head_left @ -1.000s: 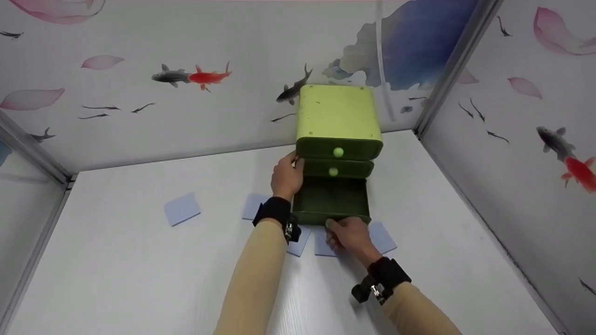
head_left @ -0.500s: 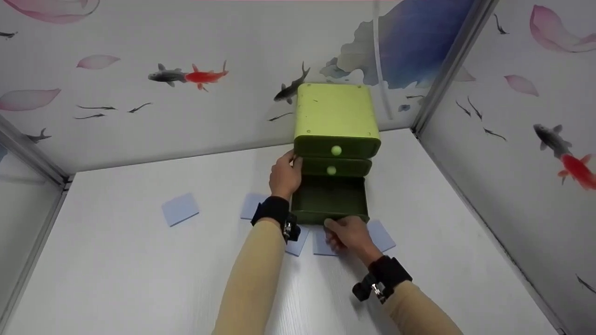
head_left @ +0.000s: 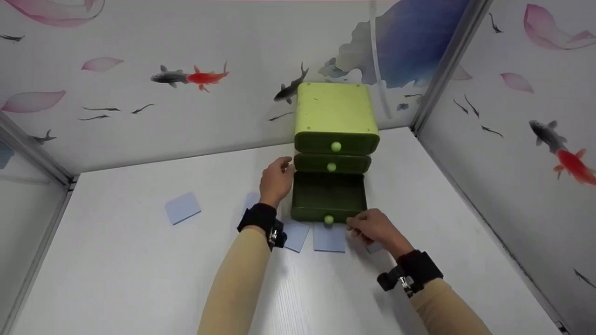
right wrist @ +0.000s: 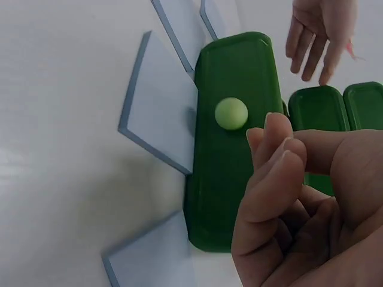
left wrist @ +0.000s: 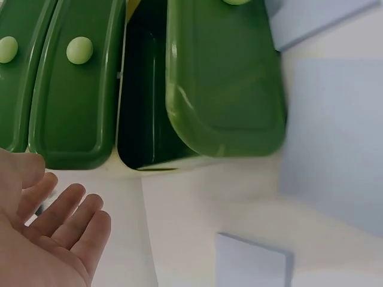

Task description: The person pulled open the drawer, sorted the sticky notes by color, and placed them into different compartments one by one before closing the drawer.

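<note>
At the table's (head_left: 139, 260) rear, R of centre, the green drawer unit (head_left: 336, 109) stands w/ its bottom drawer (head_left: 307, 213) pulled out, dark inside showing. Top drawer (head_left: 313, 143) & middle drawer (head_left: 312, 164) look pushed in. R hand (head_left: 378, 228) is by the R end of the bottom drawer's front, off the round knob (head_left: 328, 219): grip bent, tips bunched tog., nothing clamped. Whether a fingertip brushes the front, can't tell. L hand (head_left: 275, 182) is just beside the unit's L side at abt. middle-drawer height, grip apart & loose, nothing held; contact unclear. Blue tiles (head_left: 329, 238) lie on the table by the drawer front; a lone tile (head_left: 182, 208) sits well off to L.

Step in hand, I'd judge: setting the bottom drawer's position. To do it well: pinch knob centrally, thumb vs. fingertips, & move drawer straight, since an off-centre push could skew it. L palm flat vs. unit's side shd. steady it. Keep fingers out of the gap, & mind the nearest tiles, which the front cd. catch.
</note>
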`<state>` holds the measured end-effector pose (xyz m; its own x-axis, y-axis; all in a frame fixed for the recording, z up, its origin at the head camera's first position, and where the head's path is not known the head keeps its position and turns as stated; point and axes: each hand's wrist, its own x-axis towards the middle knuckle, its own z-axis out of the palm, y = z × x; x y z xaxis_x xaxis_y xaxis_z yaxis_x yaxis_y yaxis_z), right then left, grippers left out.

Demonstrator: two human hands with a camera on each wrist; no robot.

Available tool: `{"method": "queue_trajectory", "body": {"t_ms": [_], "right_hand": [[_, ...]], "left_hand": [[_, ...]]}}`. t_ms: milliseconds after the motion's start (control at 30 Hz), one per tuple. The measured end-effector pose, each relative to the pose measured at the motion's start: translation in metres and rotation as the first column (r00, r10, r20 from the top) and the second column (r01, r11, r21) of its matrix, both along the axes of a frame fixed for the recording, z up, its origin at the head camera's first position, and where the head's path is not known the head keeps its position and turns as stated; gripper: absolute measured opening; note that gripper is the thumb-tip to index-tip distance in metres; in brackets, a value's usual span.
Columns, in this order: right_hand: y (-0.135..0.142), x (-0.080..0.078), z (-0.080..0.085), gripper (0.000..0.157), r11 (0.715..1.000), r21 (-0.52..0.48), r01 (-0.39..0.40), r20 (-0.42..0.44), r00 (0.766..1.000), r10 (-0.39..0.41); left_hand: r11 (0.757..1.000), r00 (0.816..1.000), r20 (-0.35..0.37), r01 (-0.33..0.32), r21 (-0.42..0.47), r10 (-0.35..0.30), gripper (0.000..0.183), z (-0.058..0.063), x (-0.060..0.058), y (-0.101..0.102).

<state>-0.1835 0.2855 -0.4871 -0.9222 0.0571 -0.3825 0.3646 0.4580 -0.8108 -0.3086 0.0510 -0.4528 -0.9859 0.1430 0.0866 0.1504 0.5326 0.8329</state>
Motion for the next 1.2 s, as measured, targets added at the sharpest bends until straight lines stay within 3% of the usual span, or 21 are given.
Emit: {"method": "queue_trajectory", "body": {"t_ms": [167,300,367,467,567,900,1067,1200], "right_hand": [[0.026,0.003,0.007,0.032,1.0,-0.001,-0.011,0.002,1.0,0.011],[0.042,0.004,0.004,0.03,0.989,0.143,0.029,-0.038,0.999,-0.024],[0.046,0.005,-0.001,0.028,0.964,0.262,0.051,-0.071,0.997,-0.034],[0.049,0.009,-0.01,0.025,0.903,0.419,0.092,-0.113,0.992,-0.049],[0.049,0.013,-0.019,0.031,0.859,0.499,0.113,-0.129,0.99,-0.056],[0.033,0.018,-0.036,0.073,0.768,0.636,0.076,-0.147,0.989,0.023],[0.027,0.02,-0.036,0.086,0.759,0.651,0.031,-0.099,0.994,0.044],[0.025,0.019,-0.035,0.083,0.759,0.65,0.017,-0.08,0.996,0.046]], "left_hand": [[1.0,1.0,0.025,0.0,-0.018,0.0,0.036,-0.007,0.007,-0.009],[1.0,0.998,0.046,0.03,0.008,-0.03,0.039,-0.011,0.008,-0.01],[0.999,0.998,0.047,0.043,0.014,-0.044,0.04,-0.013,0.007,-0.009],[0.998,0.998,0.051,0.047,0.03,-0.049,0.041,-0.014,0.006,-0.007],[0.997,0.997,0.053,0.05,0.053,-0.052,0.042,-0.013,0.005,-0.005],[0.989,0.998,0.021,0.055,0.134,-0.058,0.046,-0.004,-0.001,0.007],[0.984,0.997,0.027,0.069,0.162,-0.074,0.046,-0.006,-0.004,0.014],[0.983,0.997,0.016,0.076,0.169,-0.079,0.047,-0.009,-0.005,0.016]]}}
